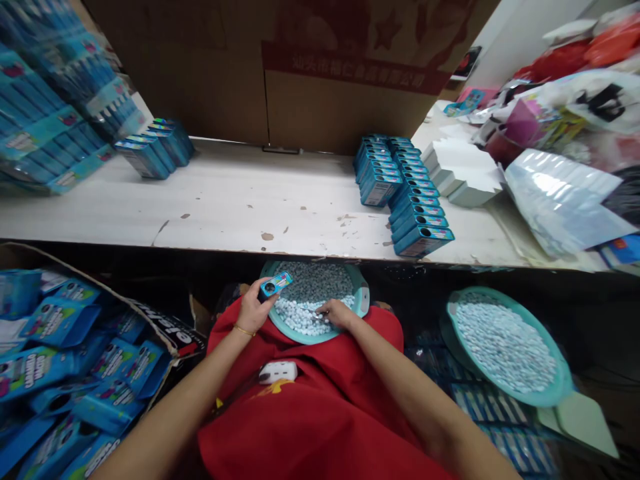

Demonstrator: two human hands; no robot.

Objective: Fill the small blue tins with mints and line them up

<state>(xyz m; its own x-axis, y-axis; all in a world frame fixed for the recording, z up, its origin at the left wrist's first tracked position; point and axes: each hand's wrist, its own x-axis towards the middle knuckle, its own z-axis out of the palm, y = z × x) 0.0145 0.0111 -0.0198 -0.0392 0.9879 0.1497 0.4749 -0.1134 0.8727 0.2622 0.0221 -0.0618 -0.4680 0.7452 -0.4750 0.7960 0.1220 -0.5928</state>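
My left hand (254, 308) is closed round a small blue box (275, 285), held over the left rim of a teal tray (361, 292) that rests on my lap on a red apron (320, 400). The tray is full of small pale-blue tablets (310, 293). My right hand (337, 313) lies on the tablets at the tray's near side with its fingers curled down into them; whether it holds any I cannot make out.
A worn white table (225, 200) bears rows of filled blue boxes (407, 200), more blue boxes (155, 147) at the back left, white cartons (463, 173) and plastic bags (560, 193). A second teal tray (563, 393) of tablets sits at my right. A cardboard carton (165, 327) of empty blue boxes stands at my left.
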